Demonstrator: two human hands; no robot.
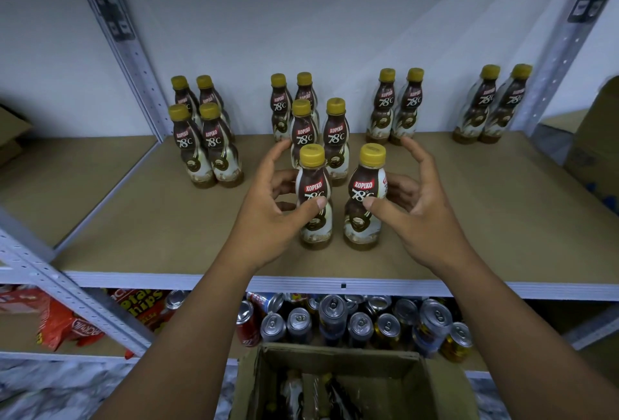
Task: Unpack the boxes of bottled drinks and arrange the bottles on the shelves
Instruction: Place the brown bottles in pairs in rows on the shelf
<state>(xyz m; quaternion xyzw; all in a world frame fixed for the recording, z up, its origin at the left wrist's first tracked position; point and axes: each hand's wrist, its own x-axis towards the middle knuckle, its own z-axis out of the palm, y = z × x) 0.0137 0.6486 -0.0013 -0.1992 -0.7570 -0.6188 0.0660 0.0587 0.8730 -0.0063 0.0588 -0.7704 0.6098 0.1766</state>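
Left hand (268, 218) gripping waisted left bottle (314, 181), right hand (422, 215) gripping right bottle (363, 185), matte shelf (485, 218)

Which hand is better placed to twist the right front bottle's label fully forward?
The right hand: its thumb and fingers wrap the right front bottle; the left hand grips the left front bottle.

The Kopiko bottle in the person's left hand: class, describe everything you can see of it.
The Kopiko bottle is small and waisted, plastic by its look, with a yellow screw cap and a brown-and-cream sleeve reading KOPIKO 78°C. Cap on, it stands upright on the brown shelf board, near the front edge. The left hand grips it, thumb across the label and fingers behind. A second bottle, in the right hand, stands just right of it, not touching.
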